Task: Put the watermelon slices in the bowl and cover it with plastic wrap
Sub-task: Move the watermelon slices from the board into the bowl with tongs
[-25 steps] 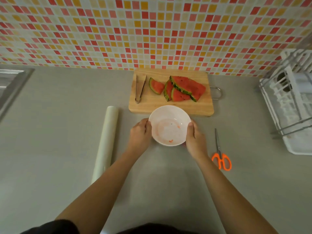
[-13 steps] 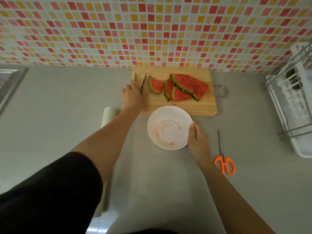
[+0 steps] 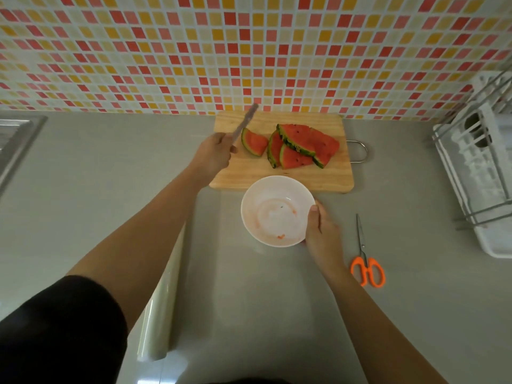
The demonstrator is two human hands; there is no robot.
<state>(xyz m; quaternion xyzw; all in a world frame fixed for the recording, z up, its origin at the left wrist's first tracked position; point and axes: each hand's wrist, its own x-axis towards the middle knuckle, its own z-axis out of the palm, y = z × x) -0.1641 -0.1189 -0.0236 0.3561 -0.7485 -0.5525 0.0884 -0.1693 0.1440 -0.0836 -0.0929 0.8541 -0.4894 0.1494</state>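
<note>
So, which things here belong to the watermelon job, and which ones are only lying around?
For the job: watermelon slices on the cutting board; white bowl, held by the right hand; tongs, gripped by the left hand; plastic wrap roll.

Lying about: orange scissors (perhaps for the wrap), dish rack, sink.

The left hand [image 3: 214,152] grips the tongs [image 3: 245,121] (blurred, tilted up over the board's [image 3: 304,181] far left corner), just left of the slices [image 3: 299,145] on the board. The right hand [image 3: 322,234] holds the bowl [image 3: 257,200] by its right rim, just near of the board. A roll [image 3: 160,314] lies to the left, scissors [image 3: 367,267] to the right.
</note>
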